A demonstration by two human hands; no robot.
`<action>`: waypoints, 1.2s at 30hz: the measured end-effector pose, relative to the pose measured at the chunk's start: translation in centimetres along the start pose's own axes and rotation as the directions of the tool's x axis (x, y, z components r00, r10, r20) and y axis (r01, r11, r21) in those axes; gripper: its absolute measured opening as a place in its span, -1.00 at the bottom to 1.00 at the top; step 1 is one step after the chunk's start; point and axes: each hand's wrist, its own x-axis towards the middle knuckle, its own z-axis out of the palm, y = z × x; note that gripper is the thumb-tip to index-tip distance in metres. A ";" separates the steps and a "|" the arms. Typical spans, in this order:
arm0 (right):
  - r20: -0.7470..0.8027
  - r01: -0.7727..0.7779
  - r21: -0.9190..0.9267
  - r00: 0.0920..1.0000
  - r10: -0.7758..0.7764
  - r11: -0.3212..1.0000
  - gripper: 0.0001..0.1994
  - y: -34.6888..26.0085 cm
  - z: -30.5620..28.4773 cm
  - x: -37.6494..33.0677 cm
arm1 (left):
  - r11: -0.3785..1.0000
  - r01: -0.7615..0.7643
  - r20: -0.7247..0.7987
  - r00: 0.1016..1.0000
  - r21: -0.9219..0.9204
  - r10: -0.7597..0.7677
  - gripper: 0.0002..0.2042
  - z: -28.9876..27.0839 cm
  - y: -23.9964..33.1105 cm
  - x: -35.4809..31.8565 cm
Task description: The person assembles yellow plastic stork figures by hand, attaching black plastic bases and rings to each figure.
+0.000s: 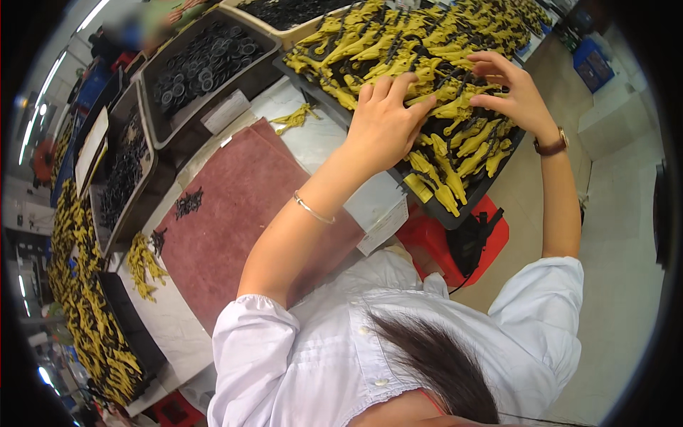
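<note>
My left hand point(384, 122) is over the near left part of a black tray point(455, 219), its fingers and thumb apart. My right hand point(518, 98) hovers at the tray's right side, fingers curved and spread from the thumb, with nothing visible between them. The tray is heaped with rows of slim yellow plastic parts point(466, 146) that carry black pieces. Both hands are nearest to these parts; whether the left fingertips touch them I cannot tell.
A reddish-brown mat point(242, 213) lies on the white table, with small black pieces point(189, 203) on it. Loose yellow parts point(146, 267) rest beside it. A grey bin point(206, 114) of black rings stands behind, another bin point(142, 192) at left. A red stool point(491, 245) is below the tray.
</note>
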 end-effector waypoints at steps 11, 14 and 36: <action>-0.059 0.174 0.496 0.984 -0.167 0.850 -0.74 -14.5 11.4 -7.6 | 0.841 0.524 -0.307 0.829 0.137 -0.467 -0.65 -18.3 0.8 -20.1; 0.155 0.157 0.569 0.944 -0.293 0.807 -0.70 -17.0 19.2 -7.2 | 0.527 0.831 -0.652 0.501 0.178 -0.570 -0.75 -23.4 4.3 -31.9; 0.277 0.180 0.500 0.894 -0.353 0.847 -0.71 -23.3 30.9 -5.7 | -0.850 0.427 0.143 -0.904 0.309 -0.402 0.18 -13.7 34.4 -73.6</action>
